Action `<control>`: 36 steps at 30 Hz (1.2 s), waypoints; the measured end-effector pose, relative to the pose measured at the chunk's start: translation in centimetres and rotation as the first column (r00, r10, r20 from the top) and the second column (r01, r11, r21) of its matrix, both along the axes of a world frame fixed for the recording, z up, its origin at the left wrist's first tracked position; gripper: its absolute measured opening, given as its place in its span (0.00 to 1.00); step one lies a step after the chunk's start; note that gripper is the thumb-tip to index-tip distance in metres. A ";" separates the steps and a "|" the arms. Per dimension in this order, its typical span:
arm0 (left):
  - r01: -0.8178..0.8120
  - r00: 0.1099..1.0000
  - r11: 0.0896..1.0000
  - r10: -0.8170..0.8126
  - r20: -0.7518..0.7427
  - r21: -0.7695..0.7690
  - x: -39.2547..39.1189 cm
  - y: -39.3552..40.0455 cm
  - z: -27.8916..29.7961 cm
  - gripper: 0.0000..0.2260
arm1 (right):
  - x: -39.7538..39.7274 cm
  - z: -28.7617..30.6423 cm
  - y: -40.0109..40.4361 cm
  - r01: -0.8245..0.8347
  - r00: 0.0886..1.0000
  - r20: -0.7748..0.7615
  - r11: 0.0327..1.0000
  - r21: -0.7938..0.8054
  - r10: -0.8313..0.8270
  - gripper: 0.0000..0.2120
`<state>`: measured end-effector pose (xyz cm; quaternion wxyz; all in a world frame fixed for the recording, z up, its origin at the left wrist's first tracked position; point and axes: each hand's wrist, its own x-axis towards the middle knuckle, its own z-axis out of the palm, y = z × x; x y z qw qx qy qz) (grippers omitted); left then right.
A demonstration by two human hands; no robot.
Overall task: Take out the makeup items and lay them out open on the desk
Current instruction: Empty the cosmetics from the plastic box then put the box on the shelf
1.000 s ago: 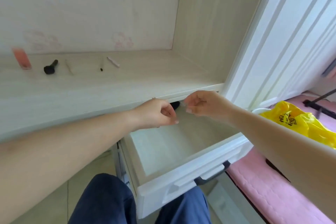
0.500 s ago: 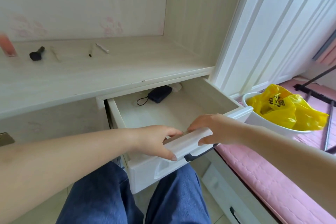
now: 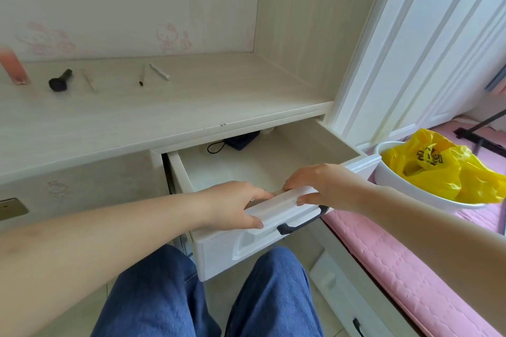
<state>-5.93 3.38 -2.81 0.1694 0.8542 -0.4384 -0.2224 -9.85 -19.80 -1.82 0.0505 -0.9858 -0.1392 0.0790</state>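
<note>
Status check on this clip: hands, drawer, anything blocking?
Left hand and right hand both grip the open drawer front edge. Black pouch at its back. Nothing blocking.

left hand (image 3: pixel 235 206), right hand (image 3: pixel 319 186), fingers curled, gripping

Both hands, left (image 3: pixel 235 206) and right (image 3: pixel 320 186), grasp the open drawer's front (image 3: pixel 246 243).

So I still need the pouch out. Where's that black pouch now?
Head view: the black pouch lies at the back of the open drawer, half under the desk edge, beyond both hands.
</note>
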 end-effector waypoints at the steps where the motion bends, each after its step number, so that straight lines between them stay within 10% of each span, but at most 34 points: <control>1: -0.008 1.000 1.000 0.008 0.018 -0.003 0.3 0.1 0.0 0.23 | 0.5 -0.1 0.1 0.002 1.000 0.004 1.000 -0.001 -0.002 0.17; 7: -0.069 0.949 0.997 0.075 0.307 -0.029 2.9 1.2 -0.1 0.27 | 3.7 -0.1 0.9 -0.023 0.992 0.125 0.999 -0.032 0.027 0.27; 14: -0.247 0.640 0.968 0.133 0.757 0.039 6.0 2.9 -0.1 0.50 | 7.7 0.5 2.6 0.034 0.945 0.325 0.974 -0.223 0.042 0.54; 36: -0.460 0.644 0.886 0.290 0.708 0.055 11.0 3.9 0.1 0.47 | 13.4 -2.0 4.4 0.186 0.897 0.429 0.971 -0.150 -0.106 0.43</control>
